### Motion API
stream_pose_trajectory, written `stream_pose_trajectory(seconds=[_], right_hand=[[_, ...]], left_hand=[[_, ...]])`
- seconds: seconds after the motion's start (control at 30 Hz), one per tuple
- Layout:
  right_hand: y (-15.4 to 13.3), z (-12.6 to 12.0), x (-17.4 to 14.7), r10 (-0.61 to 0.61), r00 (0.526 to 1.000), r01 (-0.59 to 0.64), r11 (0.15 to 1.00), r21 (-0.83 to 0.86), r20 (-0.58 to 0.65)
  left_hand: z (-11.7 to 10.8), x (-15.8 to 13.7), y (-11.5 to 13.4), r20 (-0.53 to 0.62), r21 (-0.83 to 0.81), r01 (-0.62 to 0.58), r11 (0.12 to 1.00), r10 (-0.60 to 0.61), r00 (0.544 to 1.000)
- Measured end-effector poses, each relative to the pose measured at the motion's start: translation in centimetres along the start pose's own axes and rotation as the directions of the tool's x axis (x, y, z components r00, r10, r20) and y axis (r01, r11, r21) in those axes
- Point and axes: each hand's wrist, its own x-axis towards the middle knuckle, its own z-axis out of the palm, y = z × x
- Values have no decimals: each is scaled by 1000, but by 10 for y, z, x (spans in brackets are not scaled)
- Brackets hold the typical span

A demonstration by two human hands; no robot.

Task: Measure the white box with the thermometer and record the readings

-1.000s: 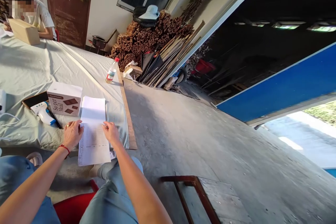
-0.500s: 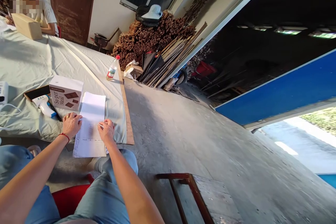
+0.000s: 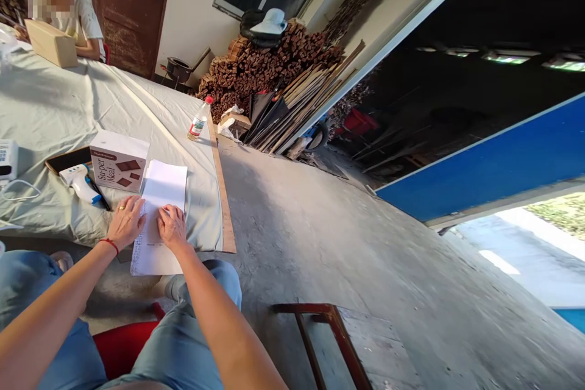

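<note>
A long white spiral-edged notebook [image 3: 155, 259] lies at the table's front edge, its lower part jutting out past the edge. My left hand [image 3: 127, 220] rests on its left margin, fingers stretched out, a ring on one finger. Across the middle of the page lies my right hand [image 3: 172, 225], palm down with fingers spread and slightly bent. Both hands are open, and the print beneath them is partly hidden. Just beyond the left hand stands a "Super Meal" box [image 3: 119, 161]. A white and blue handheld thermometer [image 3: 82, 184] is to its left, beside a dark tray [image 3: 68, 159].
A bottle with a red cap [image 3: 198, 120] stands near the right edge of the cloth-covered table [image 3: 150, 106]. At the far left a person [image 3: 86, 21] sits behind a cardboard box [image 3: 52, 42]. A wooden bench [image 3: 336, 323] is at my right; stacked firewood [image 3: 269, 61] lines the wall.
My right hand has moved left, from the page's right edge to its middle. The left hand stays at the left margin. The camera view has shifted slightly.
</note>
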Motion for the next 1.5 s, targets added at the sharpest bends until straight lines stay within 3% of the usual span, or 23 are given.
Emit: stream_pose_trajectory(seconds=[0.2,0.53,1.03,1.33,1.5], right_hand=[[2,0,1,9,1000,-9,1000,-15,8],[7,8,5,65,997,-64,997,-33,36],[9,6,4,25,994,-23,1000,-20,107],[5,-1,1,55,990,-52,998,-24,129],[7,2,1,44,993,-43,999,-19,106]], left_hand=[[12,-12,15,88,-13,-187,982,187,978],[12,-13,8,169,15,-227,974,221,960],[14,-9,7,192,39,-221,975,209,959],[-3,-3,-15,278,40,-336,941,312,908],[-5,-5,-18,257,71,-348,935,320,912]])
